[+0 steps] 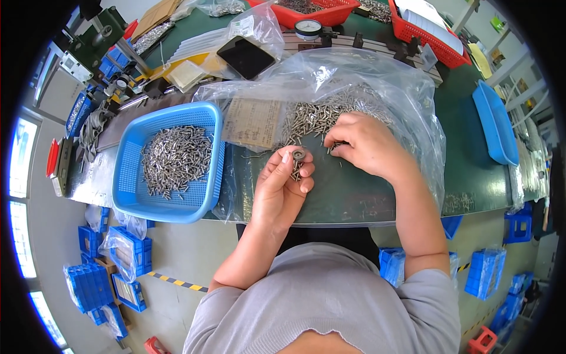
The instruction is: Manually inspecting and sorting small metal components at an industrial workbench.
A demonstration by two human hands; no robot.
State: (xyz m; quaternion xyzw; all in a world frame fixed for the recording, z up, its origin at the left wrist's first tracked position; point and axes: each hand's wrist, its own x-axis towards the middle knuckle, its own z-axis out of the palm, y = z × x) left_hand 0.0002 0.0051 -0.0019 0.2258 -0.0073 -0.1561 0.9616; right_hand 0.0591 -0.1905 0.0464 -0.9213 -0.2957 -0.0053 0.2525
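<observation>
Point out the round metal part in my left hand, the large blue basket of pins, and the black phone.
Round metal part point(299, 154): head view, middle of its face.
Large blue basket point(159, 215): head view, its front rim.
Black phone point(246, 57): head view, its dark screen.

Got a little round metal part and some small pins in the left hand mid-frame, with the right hand bunched by the loose pile, plus a loaded blue basket over at left and a black phone up top.
</observation>
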